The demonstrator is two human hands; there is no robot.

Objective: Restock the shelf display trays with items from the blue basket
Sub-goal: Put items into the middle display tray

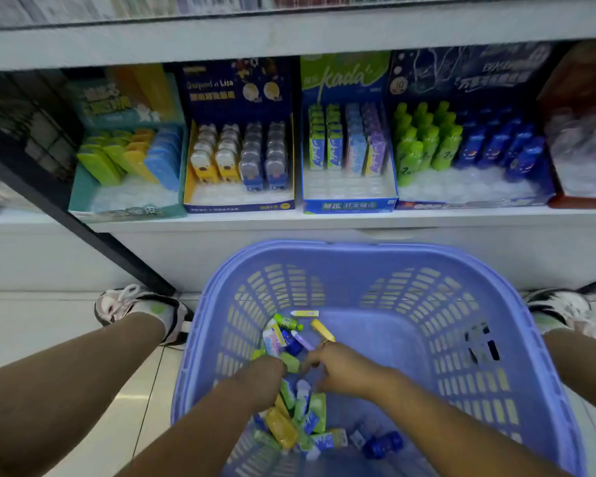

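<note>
on the shelf [324, 218] a row of display trays faces out: far left a teal tray [128, 210] with green, yellow and blue flat cases leaning at its back and a bare front; beside it a navy and yellow tray [238, 205] with four columns of bear-shaped pieces, two yellow and two blue; then a blue kada tray [350, 205] with green, pale blue and purple packs standing upright towards the rear; next a dark blue tray [475, 201] with green bottles on its left half and blue bottles on its right; a red tray [582, 201] is cut off by the edge

below, on the tiled floor, a left shoe [138, 308] stands just left of the blue basket [375, 256], which sits in front of the shelf between the feet; loose packets lie heaped along its left side, with a small green bottle [287, 321] and a yellow stick [322, 330] at the far end and a blue bottle [382, 444] nearer; the left hand [262, 373] is down in the heap, its fingers curled among the packets, though whether they are clamped on one i cannot tell; the right hand [338, 366] is just beside it, fingers bunched towards the left, too blurred to tell if they pinch anything; the right shoe [561, 304] shows past the basket's far corner
</note>
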